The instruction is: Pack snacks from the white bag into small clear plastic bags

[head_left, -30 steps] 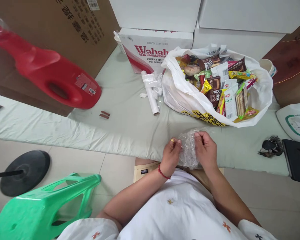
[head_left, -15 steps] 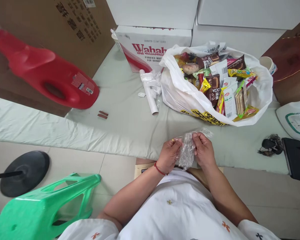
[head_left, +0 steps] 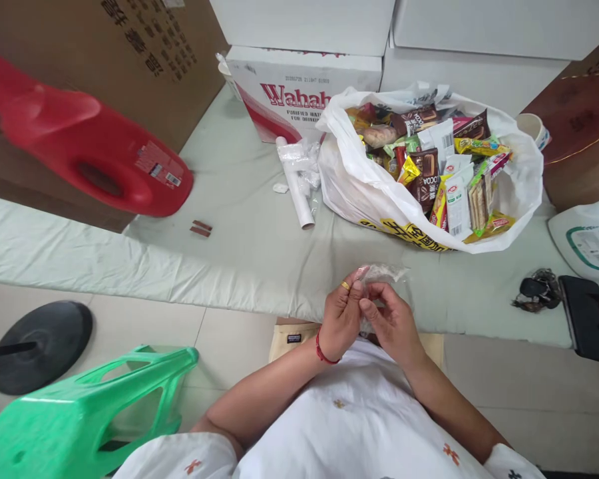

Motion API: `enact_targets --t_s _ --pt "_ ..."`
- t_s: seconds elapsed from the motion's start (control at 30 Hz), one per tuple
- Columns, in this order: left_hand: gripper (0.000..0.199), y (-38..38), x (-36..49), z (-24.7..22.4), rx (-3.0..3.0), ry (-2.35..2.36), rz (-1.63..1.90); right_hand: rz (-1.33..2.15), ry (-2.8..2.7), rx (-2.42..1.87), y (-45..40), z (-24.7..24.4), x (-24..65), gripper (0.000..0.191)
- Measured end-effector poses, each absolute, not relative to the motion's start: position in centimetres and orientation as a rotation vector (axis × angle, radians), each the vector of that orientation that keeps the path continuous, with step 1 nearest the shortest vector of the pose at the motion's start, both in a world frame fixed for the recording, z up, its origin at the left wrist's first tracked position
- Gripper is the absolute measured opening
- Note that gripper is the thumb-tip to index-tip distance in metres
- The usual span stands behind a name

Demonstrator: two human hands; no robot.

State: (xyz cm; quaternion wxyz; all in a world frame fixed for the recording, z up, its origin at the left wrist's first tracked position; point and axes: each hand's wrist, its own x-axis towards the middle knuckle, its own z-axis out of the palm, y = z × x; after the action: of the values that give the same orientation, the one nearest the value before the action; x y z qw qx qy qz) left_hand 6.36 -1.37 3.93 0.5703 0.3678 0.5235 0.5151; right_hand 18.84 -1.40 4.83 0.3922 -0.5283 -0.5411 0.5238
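At the near edge of the desk (head_left: 249,266), clear plastic film (head_left: 387,273) held up

Just above that edge, the film is held between left hand (head_left: 342,316) and right hand (head_left: 395,326). On the left it is pinched between thumb and curled fingers; on the right, thumb and forefinger are set close together, and whether film is gripped there cannot be told. Against tearing, such thin film is probably best handled lightly, kept firm on one side and worked from the other. Counted are one green stool (head_left: 44,426), one white bag (head_left: 347,176) of snack packets (head_left: 424,176) too overlapped for a full tally, one red jug (head_left: 154,189), one white jug (head_left: 586,243), one white tube (head_left: 299,203), one bunch of keys (head_left: 536,288) and two brown strips (head_left: 201,225).
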Motion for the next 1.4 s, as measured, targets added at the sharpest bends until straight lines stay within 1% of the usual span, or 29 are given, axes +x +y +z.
enact_targets --t_s 0.17,0.3,0.43,0.53,0.6,0.7,0.77,0.83,0.9,0.97,1.03,1.1,1.2,1.3,1.4 --pt "0.072 -1.4 5.6 3.8 0.594 1.118 1.187 1.535 -1.139 -1.33 -0.8 4.2 19.2 0.035" --pt "0.071 -1.0 4.0 4.0 0.416 1.122 1.139 1.556 -0.935 -1.382 -1.2 4.0 20.9 0.038" --pt "0.073 -1.3 2.6 3.5 0.463 1.211 1.032 1.548 -0.803 -1.47 -3.1 3.5 23.3 0.039" --pt "0.074 -2.2 2.4 2.6 0.573 1.276 0.899 1.639 -0.829 -1.574 -5.3 3.2 25.1 0.041" --pt "0.072 -2.9 2.5 2.2 0.685 1.323 0.838 1.704 -0.907 -1.643 -6.4 3.1 26.1 0.044" --pt "0.064 -3.7 2.9 2.8 0.901 1.309 0.803 1.68 -0.96 -1.702 -6.7 3.4 27.3 0.054" --pt "0.056 -4.0 3.0 3.8 1.034 1.231 0.799 1.663 -0.907 -1.662 -6.0 3.7 27.5 0.063" --pt "0.047 -4.2 3.0 4.9 1.172 1.149 0.8 1.71 -0.846 -1.566 -4.9 3.9 27.2 0.067" --pt "0.044 -4.2 2.9 5.6 1.309 1.091 0.792 1.726 -0.797 -1.494 -3.6 4.1 26.5 0.061" --pt "0.048 -4.4 2.8 5.7 1.402 1.062 0.779 1.642 -0.75 -1.481 -2.2 4.3 25.5 0.048" --pt "0.054 -4.7 2.6 5.1 1.43 1.075 0.776 1.51 -0.688 -1.465 -0.8 4.4 24.6 0.041" --pt "0.059 -5.2 2.4 4.3 1.407 1.137 0.779 1.437 -0.619 -1.408 0.2 4.4 23.8 0.039" --pt "0.063 -5.9 1.9 3.3 1.347 1.279 0.742 1.446 -0.59 -1.328 1.2 4.3 23.1 0.039" --pt "0.061 -5.9 1.2 3.0 1.371 1.435 0.75 1.447 -0.706 -1.327 1.5 4.1 22.6 0.039" --pt "0.058 -5.1 0.6 3.8 1.53 1.64 0.908 1.354 -0.929 -1.401 1.4 4.2 22.1 0.038"
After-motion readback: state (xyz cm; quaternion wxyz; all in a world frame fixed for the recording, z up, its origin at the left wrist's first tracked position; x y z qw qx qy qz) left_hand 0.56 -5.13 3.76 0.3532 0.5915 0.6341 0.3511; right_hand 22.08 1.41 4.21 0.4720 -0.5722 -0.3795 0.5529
